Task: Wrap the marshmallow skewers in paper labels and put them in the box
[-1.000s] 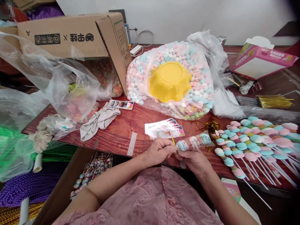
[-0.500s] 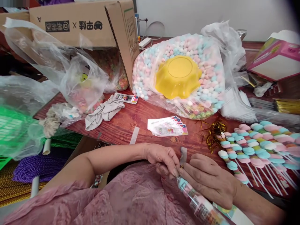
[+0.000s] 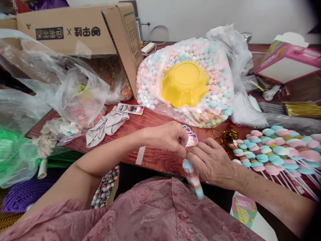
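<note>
A marshmallow skewer [image 3: 193, 180] in a clear printed wrapper hangs below my hands, slightly blurred, just in front of the table edge. My left hand [image 3: 170, 137] is closed, its thumb and fingertips pinched at the wrapper's gathered top. My right hand [image 3: 213, 164] meets it there, fingers bent round the same end. A speck of gold shows between the fingertips, too small to make out. Behind the hands lies a fan of printed labels [image 3: 192, 139], partly covered by my left hand. Gold twist ties [image 3: 225, 135] lie in a tangle beyond my right hand.
Unwrapped marshmallow skewers [image 3: 278, 150] are heaped at the right. A yellow bowl [image 3: 185, 83] rests upside down on a big bag of marshmallows [image 3: 147, 80]. At the left stand a cardboard box [image 3: 75, 20], plastic bags of candy [image 3: 82, 97] and grey gloves [image 3: 107, 127].
Both hands have risen forward over the table edge, carrying the wrapped skewer, which now hangs down from them. My left hand now covers part of the labels. The view has shifted slightly.
</note>
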The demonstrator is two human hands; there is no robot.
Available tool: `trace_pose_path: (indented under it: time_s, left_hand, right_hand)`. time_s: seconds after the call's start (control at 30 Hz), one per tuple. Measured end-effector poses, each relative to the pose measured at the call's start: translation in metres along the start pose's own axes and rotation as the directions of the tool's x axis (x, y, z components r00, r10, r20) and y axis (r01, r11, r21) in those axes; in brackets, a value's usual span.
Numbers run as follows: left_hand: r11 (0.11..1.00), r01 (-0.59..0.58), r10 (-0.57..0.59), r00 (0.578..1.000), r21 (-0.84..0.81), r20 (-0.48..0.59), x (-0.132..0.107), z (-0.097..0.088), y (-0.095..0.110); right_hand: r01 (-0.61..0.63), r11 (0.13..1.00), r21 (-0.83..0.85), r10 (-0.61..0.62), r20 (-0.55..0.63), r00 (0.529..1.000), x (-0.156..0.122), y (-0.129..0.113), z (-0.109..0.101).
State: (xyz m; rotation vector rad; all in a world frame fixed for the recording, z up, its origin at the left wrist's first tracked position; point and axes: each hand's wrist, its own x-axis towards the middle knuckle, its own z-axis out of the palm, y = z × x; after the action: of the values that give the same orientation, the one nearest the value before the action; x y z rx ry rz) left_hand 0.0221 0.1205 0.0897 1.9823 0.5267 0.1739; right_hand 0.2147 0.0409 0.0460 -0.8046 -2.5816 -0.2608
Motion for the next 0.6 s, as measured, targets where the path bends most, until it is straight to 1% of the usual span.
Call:
trace_pose_path:
  time_s: [0.03,0.07,0.1,0.13,0.17,0.2,0.23,0.27,0.3,0.33,0.37,0.4,0.43,0.47,0.5,0.53,0.57,0.6]
  left_hand:
    - [0.989,-0.042,0.065,0.984,0.140,-0.163,-0.006,0.002,0.013]
    - [0.966,-0.073,0.138,0.956,0.249,-0.257,-0.012,0.008,0.022]
    - [0.944,-0.101,0.192,0.942,0.313,-0.275,-0.018,0.016,0.027]
    - [0.934,-0.130,0.211,0.953,0.333,-0.218,-0.022,0.024,0.027]
    - [0.937,-0.139,0.200,0.966,0.319,-0.165,-0.023,0.033,0.022]
    - [0.951,-0.131,0.174,0.976,0.280,-0.131,-0.022,0.041,0.013]
    - [0.970,-0.110,0.145,0.977,0.217,-0.156,-0.019,0.046,0.000]
    - [0.988,-0.097,0.121,0.972,0.123,-0.204,-0.015,0.049,-0.014]
    - [0.998,-0.069,0.069,0.955,0.009,-0.289,-0.010,0.051,-0.027]
    - [0.992,-0.063,0.016,0.927,-0.112,-0.375,-0.006,0.051,-0.039]
    - [0.972,-0.074,-0.036,0.892,-0.224,-0.451,-0.004,0.051,-0.048]
    - [0.945,-0.095,-0.088,0.849,-0.313,-0.522,-0.004,0.051,-0.054]
    - [0.918,-0.121,-0.132,0.805,-0.377,-0.578,-0.006,0.051,-0.058]
    - [0.897,-0.142,-0.167,0.767,-0.418,-0.619,-0.011,0.053,-0.060]
    - [0.883,-0.145,-0.200,0.745,-0.446,-0.637,-0.018,0.055,-0.061]
    - [0.871,-0.125,-0.230,0.752,-0.475,-0.618,-0.027,0.058,-0.061]
    - [0.862,-0.083,-0.248,0.791,-0.500,-0.560,-0.038,0.061,-0.061]
    - [0.862,-0.017,-0.263,0.839,-0.506,-0.476,-0.050,0.064,-0.062]
  right_hand:
    - [-0.047,0.999,-0.008,0.047,0.001,0.999,0.001,0.007,0.000]
    - [-0.097,0.995,-0.011,0.097,-0.004,0.995,0.002,0.013,0.000]
    - [-0.145,0.989,-0.002,0.145,-0.012,0.989,0.003,0.019,-0.001]
    - [-0.193,0.981,0.028,0.193,-0.015,0.981,0.004,0.022,-0.002]
    - [-0.243,0.967,0.082,0.245,-0.024,0.969,0.005,0.024,-0.003]
    - [-0.302,0.939,0.163,0.310,-0.031,0.950,0.006,0.023,-0.003]
    - [-0.369,0.888,0.275,0.391,-0.028,0.920,0.007,0.019,-0.002]
    - [-0.436,0.800,0.413,0.478,0.001,0.878,0.008,0.012,0.001]
    - [-0.493,0.670,0.554,0.556,0.065,0.829,0.009,0.004,0.005]
    - [-0.534,0.507,0.677,0.608,0.159,0.778,0.010,-0.005,0.012]
    - [-0.553,0.332,0.764,0.621,0.265,0.738,0.012,-0.014,0.019]
    - [-0.556,0.183,0.810,0.612,0.349,0.709,0.014,-0.021,0.027]
    - [-0.550,0.088,0.830,0.596,0.398,0.697,0.016,-0.027,0.036]
    - [-0.539,0.056,0.841,0.633,0.387,0.671,0.020,-0.031,0.044]
    - [-0.525,0.098,0.845,0.702,0.315,0.638,0.024,-0.033,0.050]
    - [-0.509,0.203,0.837,0.755,0.197,0.625,0.029,-0.034,0.055]
    - [-0.496,0.332,0.803,0.775,0.068,0.628,0.034,-0.034,0.059]
    - [-0.475,0.445,0.759,0.760,-0.039,0.649,0.040,-0.035,0.062]
